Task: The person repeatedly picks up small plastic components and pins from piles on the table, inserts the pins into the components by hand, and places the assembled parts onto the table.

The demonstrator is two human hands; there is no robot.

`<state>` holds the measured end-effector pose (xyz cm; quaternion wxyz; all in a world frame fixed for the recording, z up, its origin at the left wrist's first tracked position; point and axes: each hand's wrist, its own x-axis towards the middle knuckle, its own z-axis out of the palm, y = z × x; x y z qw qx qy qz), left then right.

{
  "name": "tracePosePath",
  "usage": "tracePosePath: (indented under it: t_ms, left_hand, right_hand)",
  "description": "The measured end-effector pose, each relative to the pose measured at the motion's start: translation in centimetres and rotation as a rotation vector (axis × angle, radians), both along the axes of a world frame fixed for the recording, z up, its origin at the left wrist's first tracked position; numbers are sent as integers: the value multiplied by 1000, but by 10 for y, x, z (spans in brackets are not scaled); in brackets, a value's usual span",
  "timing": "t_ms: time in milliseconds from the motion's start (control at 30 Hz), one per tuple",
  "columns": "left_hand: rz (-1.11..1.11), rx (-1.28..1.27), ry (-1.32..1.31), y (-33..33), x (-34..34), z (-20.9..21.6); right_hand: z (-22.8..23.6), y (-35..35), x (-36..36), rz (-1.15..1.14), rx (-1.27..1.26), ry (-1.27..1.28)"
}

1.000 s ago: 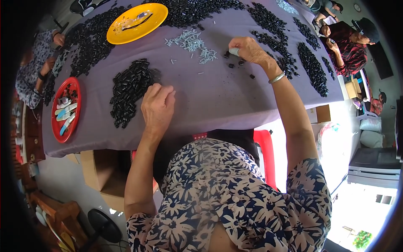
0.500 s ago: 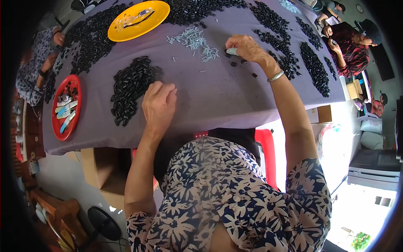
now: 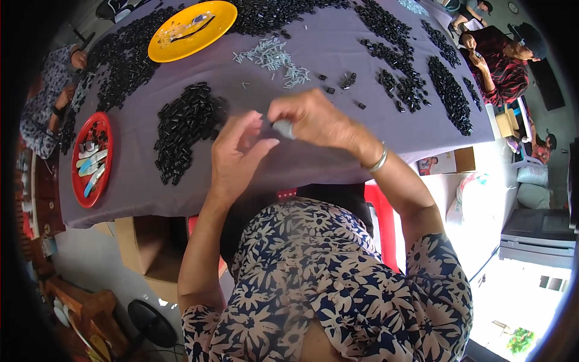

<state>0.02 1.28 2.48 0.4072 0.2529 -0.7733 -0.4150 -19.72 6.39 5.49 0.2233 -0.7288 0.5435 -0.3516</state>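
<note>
Hands meet above the near half of the bench [image 3: 338,54]; right hand [image 3: 316,117] pinches a small grey piece [image 3: 283,128] at its fingertips, long axis roughly left-right, tip toward the left hand [image 3: 236,154]; left hand released, fingers spread, just beside the piece, touching nothing I can make out; black parts pile [image 3: 184,127] lies left of the left hand, nearer it; small silver pins [image 3: 271,57] beyond both hands; bare cloth between hands and near edge.

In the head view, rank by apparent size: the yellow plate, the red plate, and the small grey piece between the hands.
1. Yellow plate and red plate: look alike in size; fisheye bending makes ranking unsure.
2. Small grey piece, pinched by the right hand: clearly smallest.
</note>
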Motion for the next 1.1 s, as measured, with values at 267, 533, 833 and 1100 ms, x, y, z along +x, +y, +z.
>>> tracePosePath:
  t_ms: [267,533,833,1100]
  left_hand:
    - [-149,254,34,-5,3,-18]
    - [3,-167,-143,-2,6,-12]
    - [-20,-103,-47,-6,2,-8]
    - [-16,294,23,-3,3,-14]
  right_hand:
    - [-2,13,20,12,-71,-72]
    - [10,2,-72,-388,-213,301]
    - [1,-26,-169,-578,318,461]
    - [6,-34,-153,-517,484,321]
